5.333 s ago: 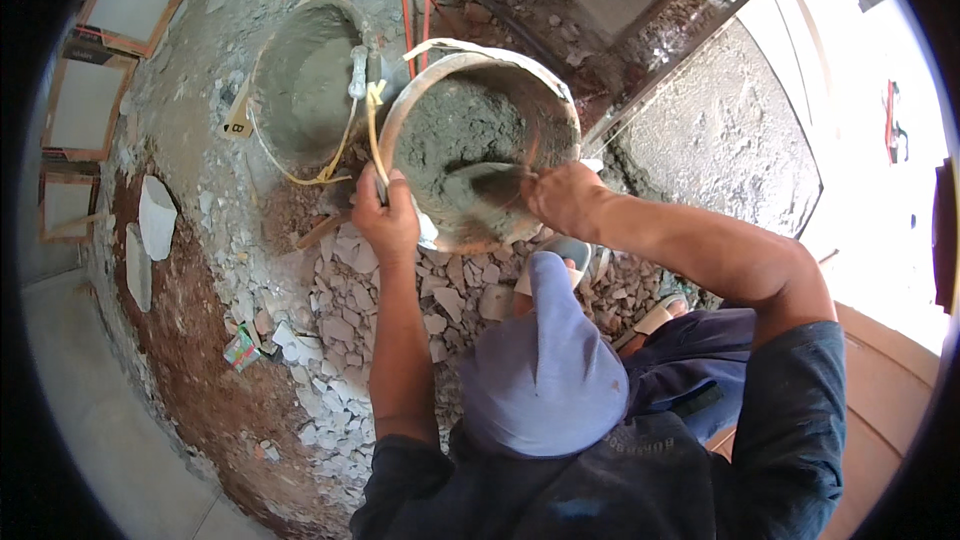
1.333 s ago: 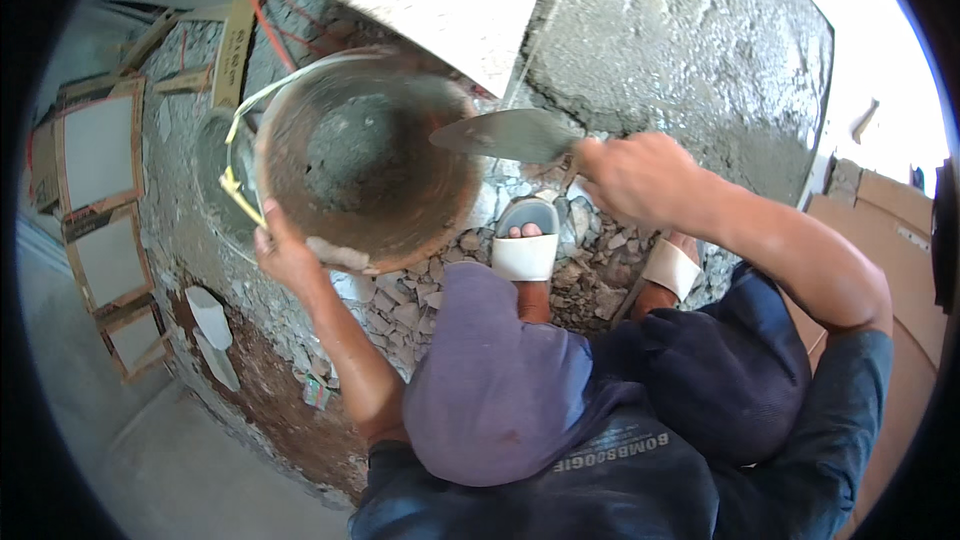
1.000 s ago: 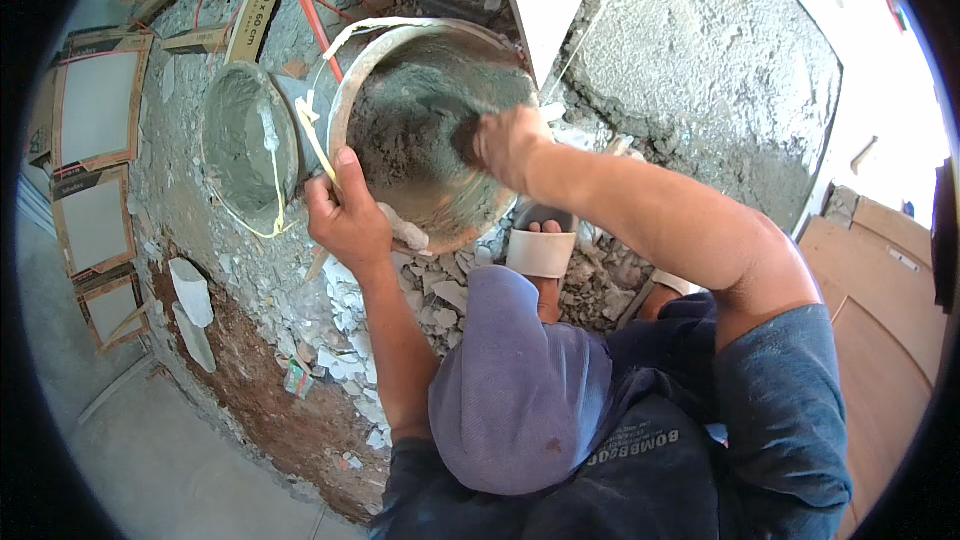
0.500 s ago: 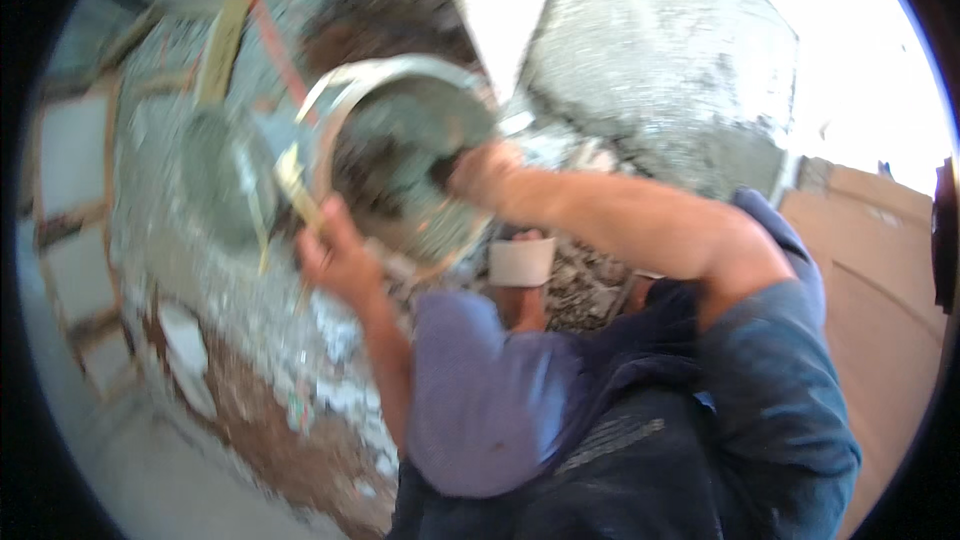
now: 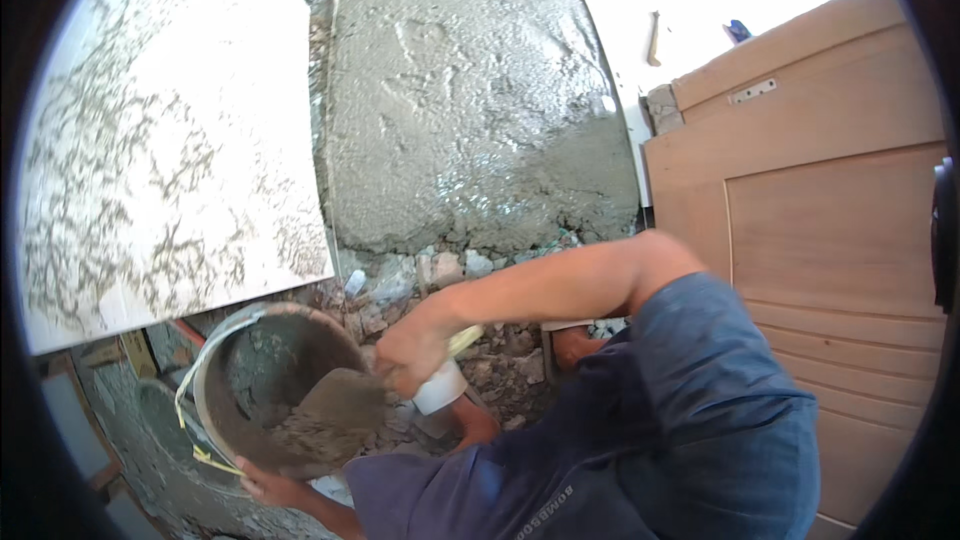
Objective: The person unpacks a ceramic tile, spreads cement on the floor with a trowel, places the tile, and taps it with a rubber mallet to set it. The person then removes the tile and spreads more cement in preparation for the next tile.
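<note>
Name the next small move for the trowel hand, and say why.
Probably lift the loaded trowel clear of the bucket rim and carry it toward the wet mortar bed. The right hand grips the handle, the blade carries a heap of mortar over the bucket, and the left hand steadies the bucket from below.

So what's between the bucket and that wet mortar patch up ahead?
In the head view, broken rubble lies between the bucket and the mortar patch.
</note>
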Available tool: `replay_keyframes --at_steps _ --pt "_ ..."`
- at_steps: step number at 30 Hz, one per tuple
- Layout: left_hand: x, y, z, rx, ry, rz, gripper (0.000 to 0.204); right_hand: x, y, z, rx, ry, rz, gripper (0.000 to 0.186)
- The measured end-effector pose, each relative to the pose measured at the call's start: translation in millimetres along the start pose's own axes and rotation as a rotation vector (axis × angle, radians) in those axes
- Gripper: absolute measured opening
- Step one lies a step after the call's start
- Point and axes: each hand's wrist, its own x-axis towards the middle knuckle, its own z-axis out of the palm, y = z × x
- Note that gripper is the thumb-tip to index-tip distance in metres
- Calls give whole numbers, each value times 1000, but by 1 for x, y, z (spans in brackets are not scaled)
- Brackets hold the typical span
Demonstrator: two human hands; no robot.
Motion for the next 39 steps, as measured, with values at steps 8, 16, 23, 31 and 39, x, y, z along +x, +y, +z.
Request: replay_keyframes --at_steps 8,16,23,31,39 --pt "12 6 -3 38 -40 15 65 -255 30 8 440 577 449 30" --pt "40 -25 -6 -1 -91 133 49 -330 171 -50 -422 1477 1120 38" --pt "34 -20 8 125 -57 168 48 -353 209 -72 -338 1568 1217 39" --pt "-26 22 -1 299 -200 366 45 -400 304 -153 -338 1406 1234 46" --pt "-290 -76 132 1107 -665 814 23 -417 335 -202 -397 1054 1279 32"
